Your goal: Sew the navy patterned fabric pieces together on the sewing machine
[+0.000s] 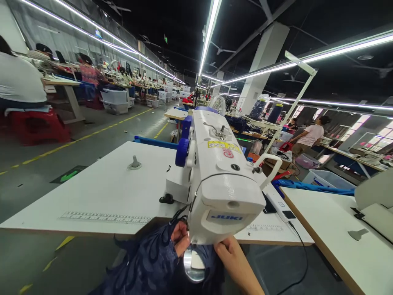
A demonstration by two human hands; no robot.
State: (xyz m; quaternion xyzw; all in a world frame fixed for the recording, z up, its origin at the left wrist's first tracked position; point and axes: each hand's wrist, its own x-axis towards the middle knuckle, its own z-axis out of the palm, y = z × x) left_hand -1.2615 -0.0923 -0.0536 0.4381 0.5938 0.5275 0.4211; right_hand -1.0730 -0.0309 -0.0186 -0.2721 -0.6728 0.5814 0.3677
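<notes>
A white sewing machine (222, 192) with "JUKI" lettering and a blue handwheel stands before me, its head end toward me. Dark navy patterned fabric (147, 258) hangs over the table's front edge and runs under the machine head. On the left of the head, my left hand (180, 238) is closed, fingers curled on the fabric; its forearm is hidden. My right hand (227, 249) is closed at the fabric on the other side, its fingertips partly behind the head. Between the hands, below the head, shows a round shiny metal piece (194, 265). The needle is hidden.
The white tabletop (101, 180) carries a printed ruler scale (107, 217), a grey knob (134, 162) and a small black object (166, 198). Right of the machine lies a white device (280, 207) with a black cable. Another sewing table (331, 221) adjoins there. Several people sit or stand farther off.
</notes>
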